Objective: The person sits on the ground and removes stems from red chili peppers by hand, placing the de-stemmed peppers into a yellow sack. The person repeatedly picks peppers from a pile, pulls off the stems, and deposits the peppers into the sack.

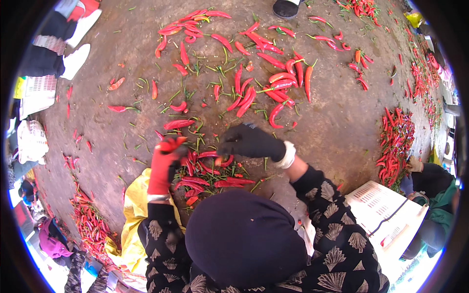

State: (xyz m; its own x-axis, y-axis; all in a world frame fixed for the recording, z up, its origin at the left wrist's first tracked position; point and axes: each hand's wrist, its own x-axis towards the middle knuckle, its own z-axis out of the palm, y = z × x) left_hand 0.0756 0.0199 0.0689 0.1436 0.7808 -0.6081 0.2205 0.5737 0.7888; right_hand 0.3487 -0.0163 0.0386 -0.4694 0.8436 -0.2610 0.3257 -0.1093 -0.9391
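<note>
My left hand, in a red and black glove, is raised above the near side of the ground, its fingers bent; something red shows at its fingertips, too blurred to tell from the glove. My right hand, in a dark glove with a white cuff, is to the right of it, fingers bent, with a small orange-red blur under the fingertips. Between and below the hands lies a small pile of red chili peppers with loose green stems. More red chili peppers lie scattered farther out on the brown ground.
A yellow sack lies by my left arm. A white slotted plastic crate stands at right, near a person in green. Larger chili heaps lie at right and lower left. White shoes show at upper left.
</note>
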